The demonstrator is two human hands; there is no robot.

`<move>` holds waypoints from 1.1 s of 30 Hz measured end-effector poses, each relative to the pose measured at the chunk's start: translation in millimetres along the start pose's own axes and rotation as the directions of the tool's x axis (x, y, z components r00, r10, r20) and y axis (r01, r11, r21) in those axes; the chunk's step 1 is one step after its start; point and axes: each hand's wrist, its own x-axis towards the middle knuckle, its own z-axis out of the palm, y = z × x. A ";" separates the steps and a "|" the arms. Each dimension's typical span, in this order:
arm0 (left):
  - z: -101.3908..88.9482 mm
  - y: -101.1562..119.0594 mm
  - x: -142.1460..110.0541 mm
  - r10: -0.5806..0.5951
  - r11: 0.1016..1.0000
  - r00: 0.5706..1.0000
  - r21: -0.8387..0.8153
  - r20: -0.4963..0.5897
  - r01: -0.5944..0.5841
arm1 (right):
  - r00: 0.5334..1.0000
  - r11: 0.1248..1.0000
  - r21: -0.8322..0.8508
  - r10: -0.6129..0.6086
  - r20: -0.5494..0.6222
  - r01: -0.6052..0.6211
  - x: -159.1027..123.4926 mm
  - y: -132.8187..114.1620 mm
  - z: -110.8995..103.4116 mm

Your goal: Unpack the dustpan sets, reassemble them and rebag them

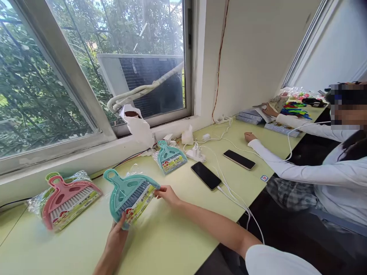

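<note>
Steadying is judged to be the step in hand: the teal dustpan-and-brush set [130,196] is gripped at its lower corner by the left hand [117,235], thumb across the front, and pinched at its right corner by the right hand [169,195]. It is held tilted over the table [172,244], near the pink set [69,194]. For any next move, an even hold at both corners would be needed.
</note>
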 end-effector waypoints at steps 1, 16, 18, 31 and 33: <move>-0.3 -1.6 0.5 -0.033 0.999 0.999 0.002 -0.013 0.033 | 1.000 1.000 0.011 0.009 0.021 -0.009 -1.4 0.8 0.9; -6.5 6.1 1.6 -0.122 0.978 0.974 -0.192 -0.192 0.084 | 0.945 0.964 -0.064 0.264 0.195 -0.256 -13.2 11.2 5.9; -13.3 9.5 6.6 -0.068 0.988 0.966 -0.152 -0.250 0.031 | 0.952 0.967 -0.095 0.250 0.176 -0.236 -13.8 10.3 7.4; -43.0 17.9 31.5 0.072 0.955 0.802 -0.191 -0.593 -0.228 | 0.916 0.949 -0.203 0.291 0.275 -0.241 -10.1 12.3 4.9; -65.5 28.6 38.9 0.133 0.917 0.614 -0.138 -0.778 -0.373 | 0.901 0.945 -0.227 0.299 0.314 -0.234 -9.4 12.1 2.8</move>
